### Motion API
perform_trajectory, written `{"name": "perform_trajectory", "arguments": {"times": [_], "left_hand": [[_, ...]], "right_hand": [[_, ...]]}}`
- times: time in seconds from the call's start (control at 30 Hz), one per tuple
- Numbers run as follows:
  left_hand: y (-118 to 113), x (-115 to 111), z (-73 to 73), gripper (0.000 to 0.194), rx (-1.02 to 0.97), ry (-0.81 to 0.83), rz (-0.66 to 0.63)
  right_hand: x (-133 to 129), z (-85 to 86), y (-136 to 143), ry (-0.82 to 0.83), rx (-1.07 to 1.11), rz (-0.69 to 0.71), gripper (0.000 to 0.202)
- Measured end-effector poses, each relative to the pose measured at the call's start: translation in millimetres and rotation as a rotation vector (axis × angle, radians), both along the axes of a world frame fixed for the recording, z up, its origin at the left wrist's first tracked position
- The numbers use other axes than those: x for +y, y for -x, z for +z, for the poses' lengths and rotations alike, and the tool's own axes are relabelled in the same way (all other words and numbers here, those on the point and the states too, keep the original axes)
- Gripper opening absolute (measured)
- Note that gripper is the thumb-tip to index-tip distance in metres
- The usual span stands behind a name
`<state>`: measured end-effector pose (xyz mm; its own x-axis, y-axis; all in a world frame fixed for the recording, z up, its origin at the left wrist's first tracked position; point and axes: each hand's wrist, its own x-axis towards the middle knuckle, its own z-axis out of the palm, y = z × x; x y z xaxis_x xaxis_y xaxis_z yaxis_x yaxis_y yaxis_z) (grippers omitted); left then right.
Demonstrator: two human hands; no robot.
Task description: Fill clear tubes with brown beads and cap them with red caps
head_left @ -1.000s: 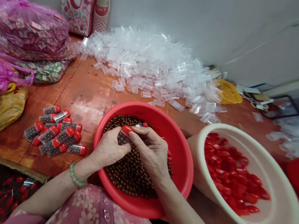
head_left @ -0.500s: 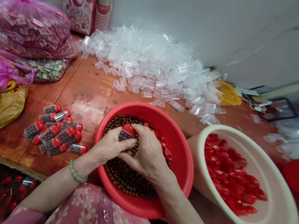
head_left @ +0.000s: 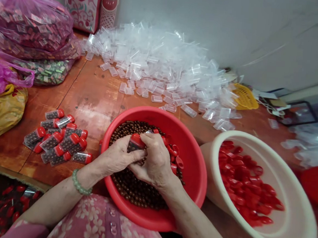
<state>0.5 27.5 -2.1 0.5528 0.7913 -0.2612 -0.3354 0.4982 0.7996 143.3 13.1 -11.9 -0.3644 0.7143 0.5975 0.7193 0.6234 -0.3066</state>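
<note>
Both my hands meet above a red basin point(head_left: 194, 194) that holds dark brown beads point(head_left: 132, 189). Between them is a small clear container with a red cap point(head_left: 136, 142), dark beads showing through its wall. My left hand point(head_left: 118, 152), with a green bead bracelet point(head_left: 80, 184) on the wrist, grips its body. The fingers of my right hand point(head_left: 154, 158) are closed at its capped end, and part of them is hidden. Loose red caps point(head_left: 179, 162) lie on the beads at the basin's right side. A small clear piece shows by my right fingertips.
Filled capped containers point(head_left: 62, 137) lie heaped at left. Clear empty containers point(head_left: 157, 68) are piled along the wall. A cream tub point(head_left: 301, 216) of red caps point(head_left: 247, 186) stands at right. Plastic bags point(head_left: 32, 26), a yellow basket point(head_left: 244, 97) and a bottle point(head_left: 109, 10) are farther back.
My hands keep the container between them, and my right hand has shifted slightly on the cap. A small clear piece now shows by its fingertips. The view has moved a little.
</note>
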Motion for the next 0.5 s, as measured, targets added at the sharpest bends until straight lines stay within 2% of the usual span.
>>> {"name": "perform_trajectory", "arguments": {"times": [0.13,0.2,0.27,0.43,0.5], "left_hand": [[3,3,-1.6,0.05,-0.115,0.19,-0.068],[1,5,-1.5,0.063,-0.112,0.305,-0.085],[-2,6,-0.9,0.067,-0.065,0.376,-0.081],[-10,5,1.4,0.035,0.052,0.385,0.112],[-11,5,3.1,0.03,0.09,0.367,0.177]], "right_hand": [[-1,-0.8,0,0.034,0.057,0.024,0.066],[-3,-2.2,0,0.043,0.066,0.052,0.069],[-4,-4.3,0,0.051,0.065,0.077,0.071],[-6,-7.7,2,0.068,0.029,0.061,0.069],[-6,-7.7,4,0.055,-0.001,0.052,0.068]]}}
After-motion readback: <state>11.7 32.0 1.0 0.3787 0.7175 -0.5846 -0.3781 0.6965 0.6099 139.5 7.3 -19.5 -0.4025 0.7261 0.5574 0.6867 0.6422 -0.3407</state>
